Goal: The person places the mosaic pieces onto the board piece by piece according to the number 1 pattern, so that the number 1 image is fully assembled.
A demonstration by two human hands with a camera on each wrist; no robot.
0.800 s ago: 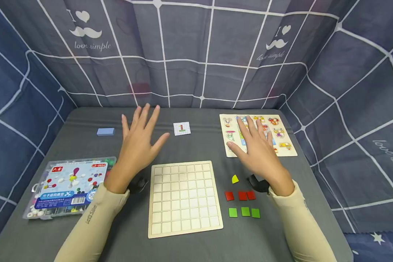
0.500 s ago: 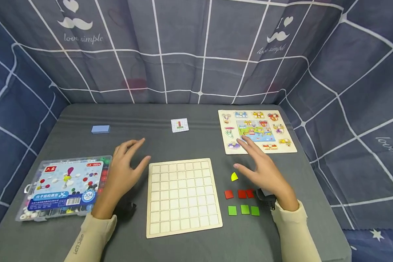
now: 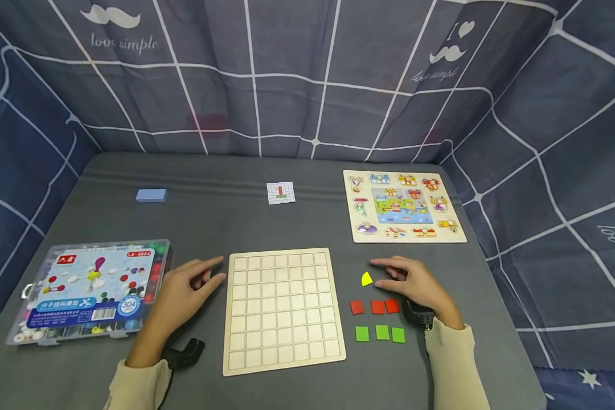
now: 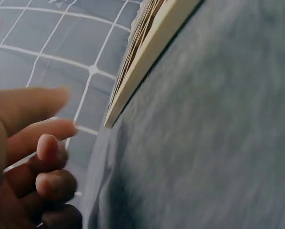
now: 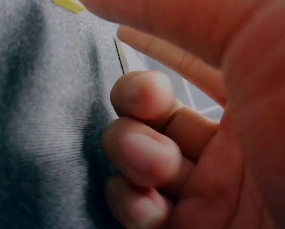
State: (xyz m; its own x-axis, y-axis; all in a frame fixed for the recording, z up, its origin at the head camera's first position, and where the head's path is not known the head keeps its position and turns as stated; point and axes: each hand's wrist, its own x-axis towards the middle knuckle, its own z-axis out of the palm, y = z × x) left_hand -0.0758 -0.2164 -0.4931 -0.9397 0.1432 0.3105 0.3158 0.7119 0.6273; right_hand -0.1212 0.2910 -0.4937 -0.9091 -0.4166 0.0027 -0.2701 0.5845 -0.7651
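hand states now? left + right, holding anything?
Left hand: fingers loosely curled, index out, holds nothing, beside the wooden grid board.
Right hand: fingers loosely curled, index out, holds nothing, next to the yellow piece.

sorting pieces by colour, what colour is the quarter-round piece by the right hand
Yellow. The quarter-round piece lies just left of the right hand, clearest in the head view.

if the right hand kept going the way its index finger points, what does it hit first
Probably the wooden grid board. The right hand points left just beyond the yellow quarter-circle piece, so it may brush that first; the height is unclear.
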